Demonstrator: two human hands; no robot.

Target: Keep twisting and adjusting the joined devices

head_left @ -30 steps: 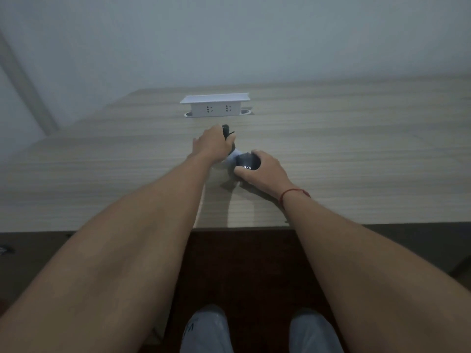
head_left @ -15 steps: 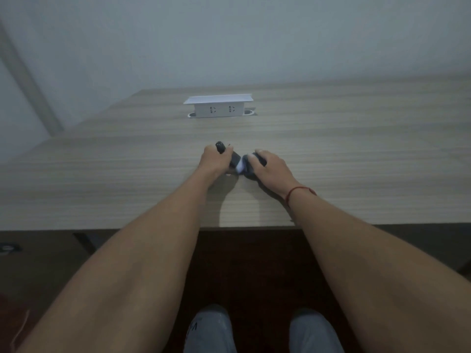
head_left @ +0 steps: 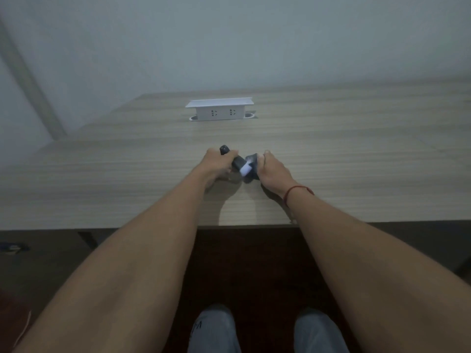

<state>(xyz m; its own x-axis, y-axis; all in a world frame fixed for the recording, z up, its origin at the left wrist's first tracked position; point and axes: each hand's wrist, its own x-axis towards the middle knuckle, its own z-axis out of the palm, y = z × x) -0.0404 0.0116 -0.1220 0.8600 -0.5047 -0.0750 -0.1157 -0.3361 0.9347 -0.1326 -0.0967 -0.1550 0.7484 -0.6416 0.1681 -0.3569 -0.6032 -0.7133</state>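
Hands low over table: left hand gripping dark handle, right hand clutching dark cap. Separating step; next needs steady pull apart.

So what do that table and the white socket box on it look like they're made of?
The table looks like wood-grain laminate or veneer: pale, matte, with straight even stripes running along it, too regular to be sure it is solid wood. The socket box looks like white moulded plastic or painted metal, smooth and satin, with crisp edges and a thin flat lid; the dim picture leaves that open.
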